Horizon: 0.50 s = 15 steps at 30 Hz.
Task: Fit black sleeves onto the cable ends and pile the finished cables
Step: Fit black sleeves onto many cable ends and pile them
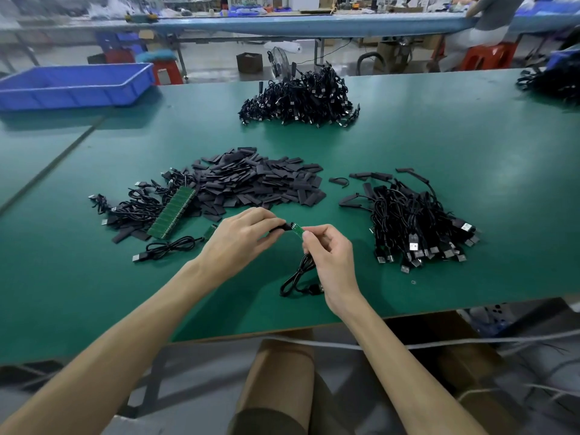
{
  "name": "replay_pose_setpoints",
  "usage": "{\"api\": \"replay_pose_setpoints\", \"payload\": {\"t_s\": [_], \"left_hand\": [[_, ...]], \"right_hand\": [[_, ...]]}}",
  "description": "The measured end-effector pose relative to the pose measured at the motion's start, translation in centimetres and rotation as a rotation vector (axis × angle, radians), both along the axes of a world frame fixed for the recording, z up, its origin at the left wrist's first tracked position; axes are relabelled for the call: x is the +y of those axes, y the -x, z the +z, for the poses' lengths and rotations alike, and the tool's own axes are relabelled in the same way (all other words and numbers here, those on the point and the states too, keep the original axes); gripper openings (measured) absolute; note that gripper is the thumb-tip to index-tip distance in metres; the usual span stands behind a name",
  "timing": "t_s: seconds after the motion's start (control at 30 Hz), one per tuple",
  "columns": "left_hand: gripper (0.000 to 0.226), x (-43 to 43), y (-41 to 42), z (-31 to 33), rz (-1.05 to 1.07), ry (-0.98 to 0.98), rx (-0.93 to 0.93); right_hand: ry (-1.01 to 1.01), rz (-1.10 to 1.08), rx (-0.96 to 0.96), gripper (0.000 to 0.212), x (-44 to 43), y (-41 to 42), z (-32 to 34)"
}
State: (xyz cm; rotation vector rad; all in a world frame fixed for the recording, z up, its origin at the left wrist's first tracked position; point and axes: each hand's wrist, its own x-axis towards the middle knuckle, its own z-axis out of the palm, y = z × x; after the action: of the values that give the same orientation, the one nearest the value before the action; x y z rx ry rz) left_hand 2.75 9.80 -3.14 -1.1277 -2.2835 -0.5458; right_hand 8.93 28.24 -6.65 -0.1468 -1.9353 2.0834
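My left hand (241, 237) pinches a black sleeve (279, 228) just above the green table (439, 146). Facing it, my right hand (326, 249) pinches the small green board end (297, 230) of a black cable (298, 277); the cable hangs down to the table with its USB plug lying near my right wrist. The sleeve's mouth meets the board's tip. A heap of loose black sleeves (260, 183) lies behind my hands. Unsleeved cables with a row of green boards (171, 215) lie at the left. A pile of sleeved cables (414, 224) lies at the right.
One loose cable (169, 248) lies left of my left hand. A bigger cable heap (301, 98) sits at the far middle and another (552, 83) at the far right edge. A blue tray (75, 86) stands at the back left. A person sits at the far bench.
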Motion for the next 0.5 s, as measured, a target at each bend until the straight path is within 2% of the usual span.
{"api": "replay_pose_setpoints", "payload": {"t_s": [0.3,0.5], "left_hand": [[0.019,-0.8,0.3,0.4,-0.015,0.117,0.089],[0.023,-1.5,0.0,1.4,-0.104,0.212,0.117]], "right_hand": [[-0.022,0.054,-0.005,0.008,-0.1,0.2,-0.3],[-0.045,0.107,0.001,0.009,0.0,0.2,-0.4]]}}
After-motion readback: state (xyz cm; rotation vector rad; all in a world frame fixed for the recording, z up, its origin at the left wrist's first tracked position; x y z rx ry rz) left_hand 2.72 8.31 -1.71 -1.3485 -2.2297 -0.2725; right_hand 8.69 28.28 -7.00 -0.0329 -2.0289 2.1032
